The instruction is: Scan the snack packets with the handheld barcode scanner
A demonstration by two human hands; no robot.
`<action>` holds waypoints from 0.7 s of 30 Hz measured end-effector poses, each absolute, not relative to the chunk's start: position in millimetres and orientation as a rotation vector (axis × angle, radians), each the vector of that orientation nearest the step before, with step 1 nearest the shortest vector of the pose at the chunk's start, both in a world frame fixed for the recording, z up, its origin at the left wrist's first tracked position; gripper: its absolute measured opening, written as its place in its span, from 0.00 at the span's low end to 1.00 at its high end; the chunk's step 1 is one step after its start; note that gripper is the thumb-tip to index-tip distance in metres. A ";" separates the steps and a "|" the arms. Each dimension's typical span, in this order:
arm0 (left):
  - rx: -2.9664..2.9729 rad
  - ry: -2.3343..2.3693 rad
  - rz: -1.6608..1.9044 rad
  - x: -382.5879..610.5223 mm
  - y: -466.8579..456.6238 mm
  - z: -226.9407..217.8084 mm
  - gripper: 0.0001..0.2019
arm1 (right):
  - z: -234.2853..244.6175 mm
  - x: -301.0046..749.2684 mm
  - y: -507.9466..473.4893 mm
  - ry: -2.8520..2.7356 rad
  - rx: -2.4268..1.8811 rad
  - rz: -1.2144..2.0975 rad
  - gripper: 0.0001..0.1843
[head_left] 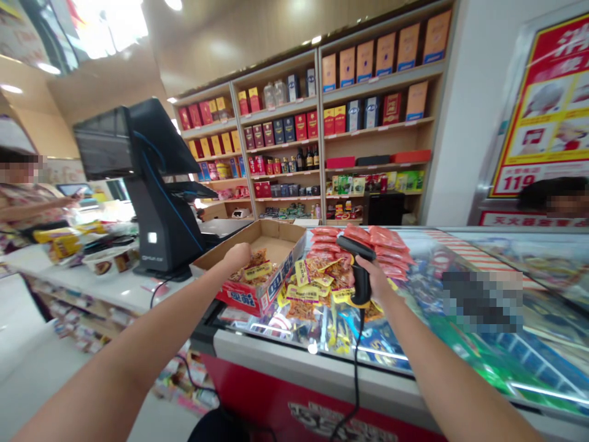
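My left hand (pixel 237 255) is closed on a small snack packet (pixel 256 265) with a yellow label, held over the open cardboard box (pixel 281 242) on the freezer lid. My right hand (pixel 375 279) grips a black barcode scanner (pixel 360 267) by its handle, its head pointing left toward the packet. The scanner's cable hangs down over the freezer's front. Between the hands lies a heap of the same yellow-labelled packets (pixel 317 282), and behind it a pile of red packets (pixel 363 242).
A black till screen on a stand (pixel 151 184) stands on the white counter (pixel 110 285) to the left. A glass-topped freezer (pixel 460 331) stretches right. Shelves of boxed goods (pixel 322 129) fill the back wall. One person stands far left, another far right.
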State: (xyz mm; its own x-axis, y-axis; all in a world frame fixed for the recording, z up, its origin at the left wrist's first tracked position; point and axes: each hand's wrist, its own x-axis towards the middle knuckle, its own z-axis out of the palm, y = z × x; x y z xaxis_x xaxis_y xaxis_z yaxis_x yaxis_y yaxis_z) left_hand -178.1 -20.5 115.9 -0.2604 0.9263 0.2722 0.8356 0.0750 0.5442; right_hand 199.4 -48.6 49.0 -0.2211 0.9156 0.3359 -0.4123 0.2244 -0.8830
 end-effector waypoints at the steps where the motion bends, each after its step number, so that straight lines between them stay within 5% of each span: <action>1: 1.735 2.183 1.034 -175.8 -22.4 119.8 0.13 | 49.0 199.5 -48.7 -1.246 -0.559 1.347 0.17; 11: 0.777 1.024 1.484 -94.7 -60.6 161.2 0.03 | 49.9 199.6 -49.9 -1.284 -0.586 1.331 0.18; 19: 0.564 0.811 1.490 -18.9 -41.6 108.2 0.01 | 53.9 199.5 -55.0 -1.284 -0.608 1.340 0.17; 21: 0.695 0.812 1.561 -5.0 -30.5 86.2 0.07 | 54.1 198.7 -56.0 -1.295 -0.604 1.329 0.17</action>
State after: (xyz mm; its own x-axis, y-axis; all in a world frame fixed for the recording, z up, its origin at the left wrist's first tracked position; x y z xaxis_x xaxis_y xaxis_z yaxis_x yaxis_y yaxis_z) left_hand -5.0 -30.5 86.2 -0.1379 0.9904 -0.0085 -0.5757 -0.0731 0.8144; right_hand 198.7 -56.0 54.1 -0.2406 0.9140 0.3267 -0.3504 0.2321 -0.9074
